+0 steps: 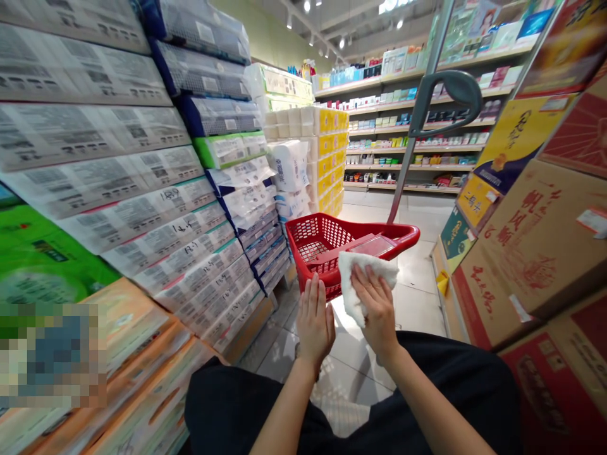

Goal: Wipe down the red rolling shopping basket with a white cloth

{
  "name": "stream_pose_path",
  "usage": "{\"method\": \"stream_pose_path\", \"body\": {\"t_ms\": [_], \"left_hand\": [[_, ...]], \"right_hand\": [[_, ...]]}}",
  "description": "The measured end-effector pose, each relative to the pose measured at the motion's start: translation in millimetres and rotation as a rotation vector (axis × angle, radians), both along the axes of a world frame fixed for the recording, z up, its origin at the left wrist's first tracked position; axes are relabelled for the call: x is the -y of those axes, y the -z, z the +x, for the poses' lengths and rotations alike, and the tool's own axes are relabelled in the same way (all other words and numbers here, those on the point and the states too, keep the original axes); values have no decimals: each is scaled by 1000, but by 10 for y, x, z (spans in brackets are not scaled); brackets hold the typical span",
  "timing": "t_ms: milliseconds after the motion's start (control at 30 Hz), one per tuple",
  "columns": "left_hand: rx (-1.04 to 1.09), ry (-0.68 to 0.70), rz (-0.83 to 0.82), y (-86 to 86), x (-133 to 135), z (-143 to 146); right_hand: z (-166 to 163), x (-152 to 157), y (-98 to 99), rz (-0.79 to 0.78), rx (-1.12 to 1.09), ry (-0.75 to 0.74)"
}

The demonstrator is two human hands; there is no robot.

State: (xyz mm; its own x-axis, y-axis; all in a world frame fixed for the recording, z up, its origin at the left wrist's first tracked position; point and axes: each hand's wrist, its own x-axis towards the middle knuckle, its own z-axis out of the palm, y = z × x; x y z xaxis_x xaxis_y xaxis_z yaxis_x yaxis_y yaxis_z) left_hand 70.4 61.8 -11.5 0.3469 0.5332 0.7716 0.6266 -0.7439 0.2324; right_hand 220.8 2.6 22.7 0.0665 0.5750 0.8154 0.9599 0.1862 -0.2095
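In front of my knees stands a red plastic shopping basket (296, 249) with perforated sides and a red handle (403, 236) folded over its top. My left hand (313, 322) lies with its fingers stretched out against the basket's near side. A white cloth (353, 297) is under the fingers of my right hand (377, 309), pressed to the right near side of the basket by the handle. The cloth hides that part of the rim. A long metal pull bar (403, 183) with a grey grip (420, 104) rises behind the basket at a slant.
Tall stacks of wrapped tissue packs (156, 158) line the left side, with orange packs (142, 379) closer to me. Cardboard boxes (545, 234) are piled on the right. Shelves of small goods (393, 120) stand at the back beyond the tiled floor (420, 303).
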Motion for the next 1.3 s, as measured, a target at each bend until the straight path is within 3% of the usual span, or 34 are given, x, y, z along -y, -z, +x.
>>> {"method": "stream_pose_path", "body": {"t_ms": [167, 300, 500, 633, 800, 967, 1167, 1300], "left_hand": [[-2, 38, 38, 15, -7, -28], [8, 27, -2, 9, -9, -16], [33, 35, -6, 7, -1, 14], [25, 9, 4, 10, 4, 15], [4, 0, 44, 26, -8, -5], [-7, 18, 34, 18, -12, -16], [5, -1, 34, 11, -10, 15], [6, 1, 29, 1, -3, 21]], "right_hand": [[-248, 24, -28, -60, 114, -139], [5, 27, -36, -57, 153, -135], [416, 11, -25, 19, 74, 9], [236, 12, -56, 9, 23, 36], [-171, 33, -82, -90, 112, -129], [-54, 29, -86, -102, 165, -174], [377, -3, -86, -24, 101, -41], [305, -14, -91, -5, -6, 15]]}}
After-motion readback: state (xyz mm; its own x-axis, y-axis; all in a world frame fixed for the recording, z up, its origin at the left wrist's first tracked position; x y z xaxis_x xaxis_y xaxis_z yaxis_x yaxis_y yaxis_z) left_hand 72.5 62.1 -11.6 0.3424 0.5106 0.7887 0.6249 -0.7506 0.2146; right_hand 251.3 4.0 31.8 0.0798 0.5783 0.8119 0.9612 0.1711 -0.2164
